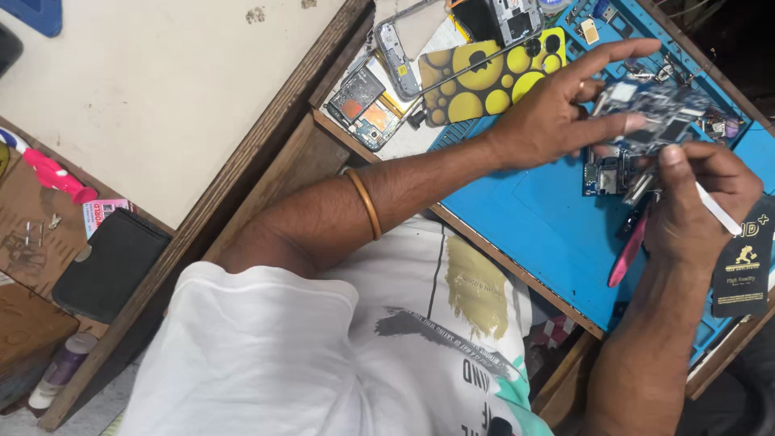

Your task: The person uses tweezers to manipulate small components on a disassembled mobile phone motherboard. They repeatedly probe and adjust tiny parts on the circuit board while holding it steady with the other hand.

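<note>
My left hand (557, 105) pinches a small blue circuit board (658, 113) between thumb and fingers, holding it above the blue work mat (541, 218). The other fingers are spread. My right hand (698, 198) holds a thin white stick-like tool (717, 208) and touches the lower edge of the board with its thumb. A second small blue board (604, 173) lies on the mat just under the held one. A pink-handled tool (626, 252) rests on the mat beneath my right hand. A metal bangle (367, 202) circles my left forearm.
A yellow-and-black phone cover (484, 81), a grey phone frame (400, 60) and an opened phone (363, 109) lie at the bench's far edge. A black card (743, 258) sits at the right. Left of the wooden bench are a black pouch (109, 262) and a pink object (52, 173).
</note>
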